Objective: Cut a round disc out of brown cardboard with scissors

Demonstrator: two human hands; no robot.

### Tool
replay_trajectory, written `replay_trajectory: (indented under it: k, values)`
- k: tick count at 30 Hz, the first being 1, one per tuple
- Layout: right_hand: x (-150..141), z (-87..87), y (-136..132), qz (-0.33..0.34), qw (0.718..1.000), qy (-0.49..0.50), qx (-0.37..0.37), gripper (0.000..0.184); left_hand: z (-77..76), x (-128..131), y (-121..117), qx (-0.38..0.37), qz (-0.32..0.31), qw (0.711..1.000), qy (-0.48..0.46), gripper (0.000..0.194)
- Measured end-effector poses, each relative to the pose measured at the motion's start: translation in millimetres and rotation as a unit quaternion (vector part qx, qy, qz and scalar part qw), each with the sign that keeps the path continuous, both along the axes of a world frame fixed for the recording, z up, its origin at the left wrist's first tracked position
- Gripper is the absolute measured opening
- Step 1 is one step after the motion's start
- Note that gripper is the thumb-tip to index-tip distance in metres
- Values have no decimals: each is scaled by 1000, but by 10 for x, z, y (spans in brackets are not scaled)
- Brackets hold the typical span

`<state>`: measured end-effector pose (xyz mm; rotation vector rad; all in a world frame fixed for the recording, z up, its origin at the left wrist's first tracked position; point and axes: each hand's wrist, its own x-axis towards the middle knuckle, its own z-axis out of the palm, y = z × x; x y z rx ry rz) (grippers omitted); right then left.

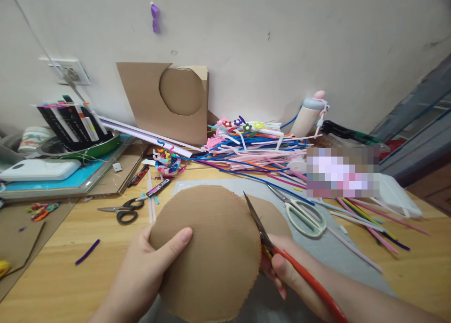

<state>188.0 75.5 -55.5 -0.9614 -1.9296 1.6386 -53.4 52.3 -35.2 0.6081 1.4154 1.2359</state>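
Left hand (151,262) grips the disc (211,262) above the near desk (63,290); right hand (287,270) holds red scissors (307,277) at its right edge, apparently trimming; further cutting would call for turning the disc.

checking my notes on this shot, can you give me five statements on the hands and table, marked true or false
1. The left hand grips the cardboard disc. True.
2. The right hand holds a marker. False: it holds red-handled scissors.
3. Pale green-handled scissors lie right of the disc. True.
4. The cardboard with the round cutout lies flat. False: it stands upright by the wall.
5. The black-handled scissors lie open. False: their blades are together.
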Motion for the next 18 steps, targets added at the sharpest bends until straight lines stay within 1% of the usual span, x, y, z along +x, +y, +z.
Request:
replay_trajectory:
  k: [4,8,10,13,16,18]
  values:
    - [15,-112,-33,-28,998,-15,-45,70,10,-1,-2,7,5,1000,-7,35]
    - [48,-248,-43,-46,998,6,-52,67,36,-21,-5,7,4,1000,-12,32]
    - [63,-275,-32,-46,998,11,-50,66,50,-37,-4,7,6,1000,-17,32]
    - [79,-232,6,-24,998,-5,-49,68,68,-56,-2,8,-1,1000,-4,33]
    - [82,-128,51,13,998,-20,-50,75,74,-59,-1,1,-26,1000,16,35]
    - [79,-53,71,37,999,-9,-36,77,71,-56,-3,-7,-44,999,21,36]
